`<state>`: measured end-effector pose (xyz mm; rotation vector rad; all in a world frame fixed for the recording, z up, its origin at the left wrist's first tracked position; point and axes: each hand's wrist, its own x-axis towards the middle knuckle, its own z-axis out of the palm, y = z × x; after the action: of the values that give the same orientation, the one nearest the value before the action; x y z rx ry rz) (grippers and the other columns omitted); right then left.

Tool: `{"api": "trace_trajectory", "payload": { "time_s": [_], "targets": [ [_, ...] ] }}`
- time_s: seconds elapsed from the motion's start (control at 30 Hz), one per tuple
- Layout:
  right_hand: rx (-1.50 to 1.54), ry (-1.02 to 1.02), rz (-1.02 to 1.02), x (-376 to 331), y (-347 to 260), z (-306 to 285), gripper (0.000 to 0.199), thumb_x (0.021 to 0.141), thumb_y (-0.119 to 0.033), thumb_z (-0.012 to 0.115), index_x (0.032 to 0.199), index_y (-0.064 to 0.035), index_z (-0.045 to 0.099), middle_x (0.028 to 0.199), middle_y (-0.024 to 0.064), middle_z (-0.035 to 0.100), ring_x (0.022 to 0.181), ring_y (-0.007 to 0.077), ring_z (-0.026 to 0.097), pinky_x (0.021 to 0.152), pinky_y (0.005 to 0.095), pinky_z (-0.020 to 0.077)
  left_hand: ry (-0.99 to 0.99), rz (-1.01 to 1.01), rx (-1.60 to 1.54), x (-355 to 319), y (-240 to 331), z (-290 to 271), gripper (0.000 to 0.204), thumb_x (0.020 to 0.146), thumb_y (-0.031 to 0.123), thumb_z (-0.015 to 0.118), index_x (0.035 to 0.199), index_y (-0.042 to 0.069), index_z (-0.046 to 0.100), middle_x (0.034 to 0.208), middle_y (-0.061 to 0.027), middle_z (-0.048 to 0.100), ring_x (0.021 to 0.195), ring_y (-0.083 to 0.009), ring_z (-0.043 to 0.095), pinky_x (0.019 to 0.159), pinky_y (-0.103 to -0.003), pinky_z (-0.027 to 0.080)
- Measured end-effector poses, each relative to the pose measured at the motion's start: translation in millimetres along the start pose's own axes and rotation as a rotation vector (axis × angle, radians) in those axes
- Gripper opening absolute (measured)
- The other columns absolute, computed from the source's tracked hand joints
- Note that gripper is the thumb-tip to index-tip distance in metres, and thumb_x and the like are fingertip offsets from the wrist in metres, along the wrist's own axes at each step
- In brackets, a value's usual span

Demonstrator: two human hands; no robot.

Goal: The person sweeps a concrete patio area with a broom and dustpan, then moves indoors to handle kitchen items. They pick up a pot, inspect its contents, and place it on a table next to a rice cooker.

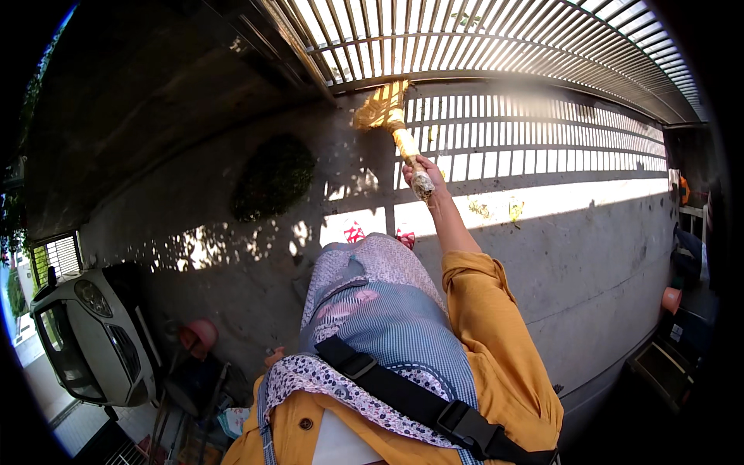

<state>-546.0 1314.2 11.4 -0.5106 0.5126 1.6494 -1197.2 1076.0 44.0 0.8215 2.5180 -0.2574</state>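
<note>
Right arm: stretched forward, mustard-yellow cloth sleeve [484,302] rolled back
Right hand [431,173]: fingers wrapped closed around a yellow-bound straw broom [401,138], near its whitish butt
Broom head: beside the slatted metal gate [480,75]
Left hand [275,356]: low, partly hidden; cannot tell its fingers' state

The broom [394,122] is yellow, the sleeve [482,314] mustard and the strap [407,397] black. The apron [411,332] shows fine blue-and-white checks, its trim [316,381] dark flowers on white. The car [99,335] is white, the footwear [353,232] red-and-white
</note>
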Motion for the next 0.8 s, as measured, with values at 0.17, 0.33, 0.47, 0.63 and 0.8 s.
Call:
{"api": "trace_trajectory", "payload": {
  "time_s": [0.17, 0.33, 0.47, 0.63, 0.8],
  "targets": [
    [0.059, 0.047, -0.162, -5.9, 42.6, 14.5, 0.024, 0.084, -0.021, 0.044, 0.099, -0.0035, 0.036, 0.071, 0.0127, 0.047, 0.056, 0.0199, 0.048, 0.048, 0.0295, 0.0466, 0.007, -0.008, -0.008, 2.0, -1.4, -2.9, 0.018, 0.070, 0.029, 0.059, 0.078, 0.014, 0.066, 0.081, -0.0164, 0.059, 0.076, -0.0326, 0.055, 0.066, -0.041, 0.043],
    [0.017, 0.017, -0.231, -16.0, 59.2, 32.6, 0.022, 0.085, -0.017, 0.044, 0.100, -0.0029, 0.036, 0.070, 0.0134, 0.046, 0.057, 0.0203, 0.047, 0.049, 0.0298, 0.0450, 0.000, 0.009, 0.013, 3.0, 6.3, -7.4, 0.018, 0.070, 0.029, 0.059, 0.078, 0.014, 0.066, 0.081, -0.0165, 0.059, 0.076, -0.0326, 0.055, 0.067, -0.041, 0.044],
    [0.138, 0.006, -0.097, -4.8, -13.2, 4.5, 0.027, 0.084, -0.018, 0.044, 0.095, 0.0053, 0.038, 0.070, 0.0136, 0.047, 0.056, 0.0196, 0.049, 0.049, 0.0287, 0.0473, -0.003, 0.016, 0.018, 6.6, 6.8, -2.8, 0.019, 0.069, 0.029, 0.059, 0.078, 0.014, 0.066, 0.081, -0.0166, 0.059, 0.076, -0.0327, 0.055, 0.067, -0.041, 0.044],
    [0.012, 0.160, -0.352, -18.3, 27.5, 26.7, 0.024, 0.083, -0.017, 0.044, 0.101, -0.0035, 0.035, 0.069, 0.0149, 0.047, 0.055, 0.0219, 0.048, 0.047, 0.0299, 0.0461, 0.003, 0.027, 0.034, 7.9, 15.9, -9.0, 0.019, 0.069, 0.029, 0.059, 0.078, 0.013, 0.066, 0.081, -0.0168, 0.059, 0.076, -0.0328, 0.055, 0.067, -0.041, 0.044],
    [0.015, 0.037, -0.285, -11.9, 7.2, 22.5, 0.023, 0.083, -0.016, 0.046, 0.099, -0.0044, 0.035, 0.067, 0.0133, 0.046, 0.052, 0.0207, 0.047, 0.045, 0.0298, 0.0456, 0.004, 0.023, 0.037, 7.2, 12.5, -6.1, 0.019, 0.069, 0.029, 0.060, 0.079, 0.013, 0.066, 0.081, -0.0169, 0.059, 0.076, -0.0328, 0.055, 0.067, -0.041, 0.044]
  ]
}}
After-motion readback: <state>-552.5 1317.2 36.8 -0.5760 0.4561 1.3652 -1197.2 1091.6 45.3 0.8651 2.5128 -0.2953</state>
